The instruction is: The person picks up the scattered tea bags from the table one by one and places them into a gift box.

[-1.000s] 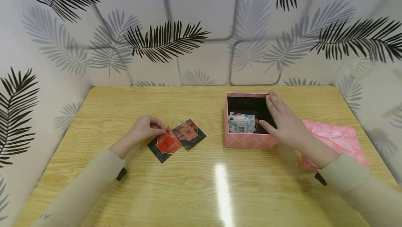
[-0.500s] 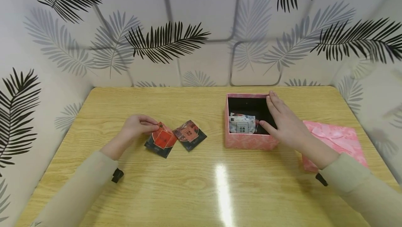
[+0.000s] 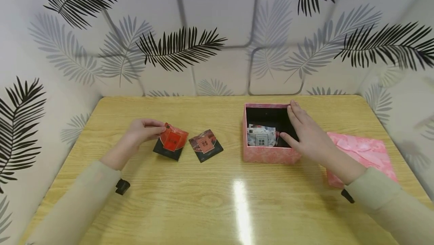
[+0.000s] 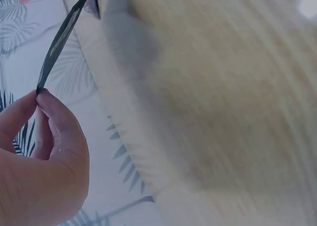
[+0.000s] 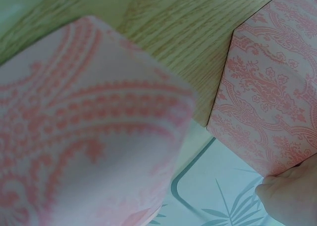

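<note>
My left hand (image 3: pixel 139 133) pinches a red and black tea sachet (image 3: pixel 171 140) by its upper left corner, between thumb and fingertips. Seen edge-on in the left wrist view, the sachet (image 4: pixel 58 43) tilts up from the fingertips. A second dark tea sachet (image 3: pixel 206 145) with a red label lies flat just right of it. My right hand (image 3: pixel 310 136) rests along the right rim of an uncovered pink box (image 3: pixel 271 155), fingers straight, the thumb reaching over its opening. Inside the black interior, white-fronted sachets (image 3: pixel 262 136) lean at the left.
A pink lid (image 3: pixel 362 152) with a ribbon bow lies right of the box, partly under my right forearm. The wood-grain table (image 3: pixel 190 200) ends at a leaf-patterned backdrop (image 3: pixel 217 68) behind and at both sides.
My left hand has drawn the red and black sachet leftward and up, apart from the second sachet, which it overlapped before. The right hand stays on the box.
</note>
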The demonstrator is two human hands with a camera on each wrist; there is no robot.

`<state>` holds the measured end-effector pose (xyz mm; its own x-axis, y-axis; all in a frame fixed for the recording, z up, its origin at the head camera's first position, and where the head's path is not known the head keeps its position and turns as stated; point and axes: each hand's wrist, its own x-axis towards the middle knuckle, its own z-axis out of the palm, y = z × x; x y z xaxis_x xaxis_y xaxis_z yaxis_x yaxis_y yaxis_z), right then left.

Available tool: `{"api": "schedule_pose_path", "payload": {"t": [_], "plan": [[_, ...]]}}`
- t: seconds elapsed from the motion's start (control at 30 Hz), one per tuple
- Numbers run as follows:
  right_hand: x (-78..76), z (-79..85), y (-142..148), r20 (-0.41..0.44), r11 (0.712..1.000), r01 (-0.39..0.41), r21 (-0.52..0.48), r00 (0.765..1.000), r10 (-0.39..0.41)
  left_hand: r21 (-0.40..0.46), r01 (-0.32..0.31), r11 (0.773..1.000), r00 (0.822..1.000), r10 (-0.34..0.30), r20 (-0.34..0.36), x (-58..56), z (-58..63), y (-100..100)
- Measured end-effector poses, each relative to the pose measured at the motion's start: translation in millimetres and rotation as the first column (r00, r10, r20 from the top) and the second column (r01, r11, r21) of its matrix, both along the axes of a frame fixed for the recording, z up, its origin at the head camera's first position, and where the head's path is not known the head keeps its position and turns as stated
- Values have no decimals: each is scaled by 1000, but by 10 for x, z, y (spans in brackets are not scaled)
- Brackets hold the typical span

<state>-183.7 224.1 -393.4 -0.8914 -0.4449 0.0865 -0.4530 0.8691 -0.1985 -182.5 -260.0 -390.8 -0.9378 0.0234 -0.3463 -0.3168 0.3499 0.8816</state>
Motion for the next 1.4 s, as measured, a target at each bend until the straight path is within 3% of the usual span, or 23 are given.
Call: {"api": "schedule_pose_path", "payload": {"t": [0.2,0.5,0.7,1.03,1.4], "plan": [[13,13,-8,1,1000,0,1,1000,0,6,-3,1000,999,4,-38,-68,148,73],[26,32,-12,19,1000,1,1,1000,-1,53,15,999,1000,-13,-26,-224,168,332],[18,37,3,15,1000,-3,-7,1000,3,97,27,995,999,-23,-41,-326,273,536],[13,33,-1,10,1000,-7,0,1000,7,210,55,976,996,-39,-82,-417,500,887],[5,9,7,-8,1000,-6,-6,1000,6,288,122,950,988,-88,-128,-488,637,1270]]}}
